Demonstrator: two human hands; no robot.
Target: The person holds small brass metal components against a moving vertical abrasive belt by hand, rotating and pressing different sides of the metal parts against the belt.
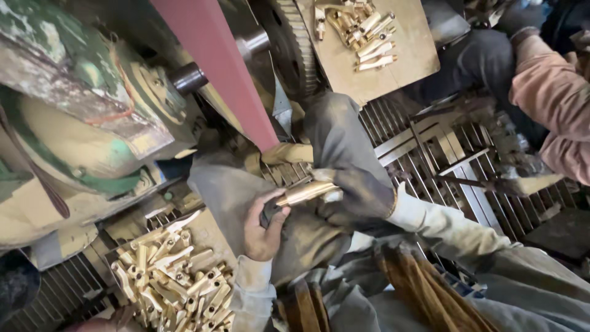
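My left hand (263, 226) is bare and grips the near end of a long brass piece (304, 193), thumb on top. My right hand (351, 178) wears a dirty grey cloth glove and holds the far end of the same piece. The piece lies across a grey cloth (233, 190) over my lap, just below the lower end of a reddish sanding belt (215, 58). A pile of several similar brass pieces (172, 273) lies on a board at my lower left.
A green and cream machine body (74, 117) with a steel shaft (187, 78) fills the left. A board (405, 58) at the top holds more brass pieces (362, 34). Another person's pink sleeve (550, 92) is at the right. A metal grate (442, 160) covers the floor.
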